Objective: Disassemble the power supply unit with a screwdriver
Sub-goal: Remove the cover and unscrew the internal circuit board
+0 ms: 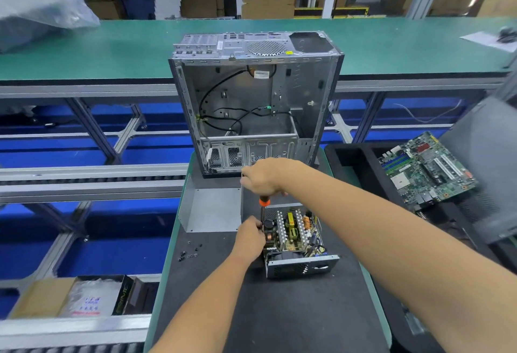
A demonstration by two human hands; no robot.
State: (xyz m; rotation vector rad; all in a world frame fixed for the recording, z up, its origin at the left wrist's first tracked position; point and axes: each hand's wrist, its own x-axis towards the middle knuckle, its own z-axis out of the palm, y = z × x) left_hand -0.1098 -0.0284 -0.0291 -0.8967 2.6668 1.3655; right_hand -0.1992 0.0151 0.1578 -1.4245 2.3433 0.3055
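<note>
Left hand [249, 233], centre of frame: fingers curled at the left edge of the power supply unit [296, 243], pinching near the shaft of the screwdriver [263, 208]; exact hold hidden. Right hand [265, 177], just above: closed round the screwdriver handle, orange collar showing below the fist, shaft pointing down into the unit's left side.

Power supply unit, lower centre on the dark mat [279, 310]: cover already off, circuit board, heat sinks and coils exposed. Judged midway: board screws apparently in hand, board and fan not yet out.

Loose screws [190, 252], left of the unit on the mat: several, small, scattered.

Metal cover [211, 210], upper left of the unit: removed, lying apart.

Computer case [256, 100], beyond, upper centre: open, mostly stripped, cables remaining.

Motherboard [425, 170], right of frame, in a black tray [352, 162].
</note>
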